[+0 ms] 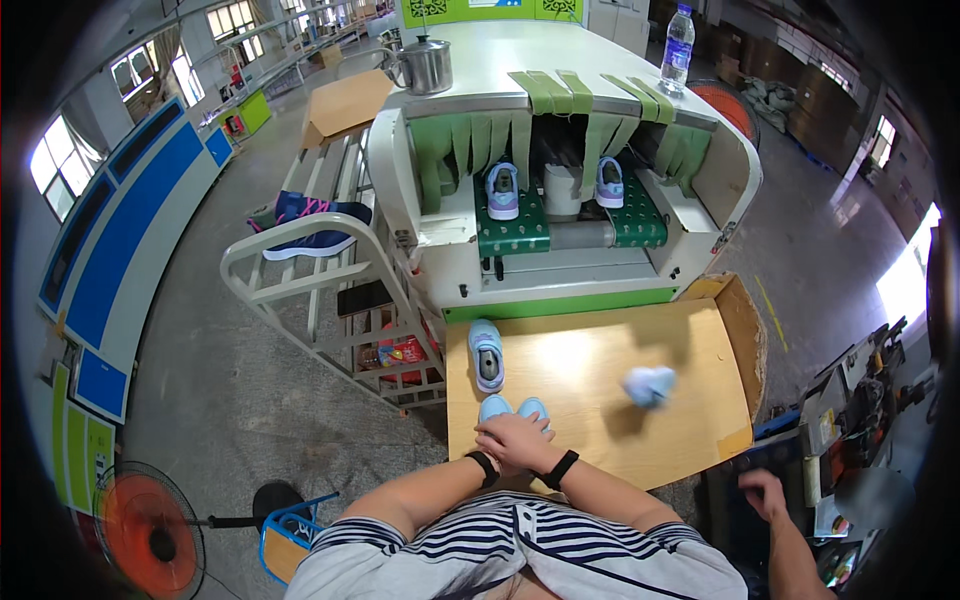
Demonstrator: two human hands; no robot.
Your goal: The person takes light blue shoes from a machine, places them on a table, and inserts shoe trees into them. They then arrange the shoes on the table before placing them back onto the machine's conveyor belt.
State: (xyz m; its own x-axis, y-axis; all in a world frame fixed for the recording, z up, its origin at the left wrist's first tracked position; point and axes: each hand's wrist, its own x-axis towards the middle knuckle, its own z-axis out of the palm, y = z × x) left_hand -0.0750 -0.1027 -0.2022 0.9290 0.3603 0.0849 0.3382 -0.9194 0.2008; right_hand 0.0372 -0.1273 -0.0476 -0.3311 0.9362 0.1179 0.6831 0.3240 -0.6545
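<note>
At the lower centre of the frame the right hand (pixel 520 438) lies across the left hand (pixel 505 458), both over a pair of pale blue shoes (pixel 493 407) on the wooden desk (pixel 590 440). Only the toes show, pointing up the frame, so I cannot tell whether the fingers grasp the shoes or simply rest on them; the crossed wrists may keep the pair together. Just above, a single shoe (pixel 487 355) stands on its sole, toe also upward – probably set that way to keep it steady and in line

Right of centre a blurred pale blue object (pixel 650 387) shows above a shadow; whether it touches the desk is unclear. At the lower right another person's hand (pixel 765 495) is half curled, with nothing visible in it

In the upper centre, two green belts (pixel 513 238) carry one shoe each, presumably to keep them apart, beneath cloth strips (pixel 553 92) that seem to curtain the machine's opening. The metal pot (pixel 425 66) and water bottle (pixel 677 50) stand on top, perhaps out of the belts' way

As for labels, the bottle wears a blue-and-white one, and the green panel (pixel 85 440) at lower left bears print – too small to read
</note>
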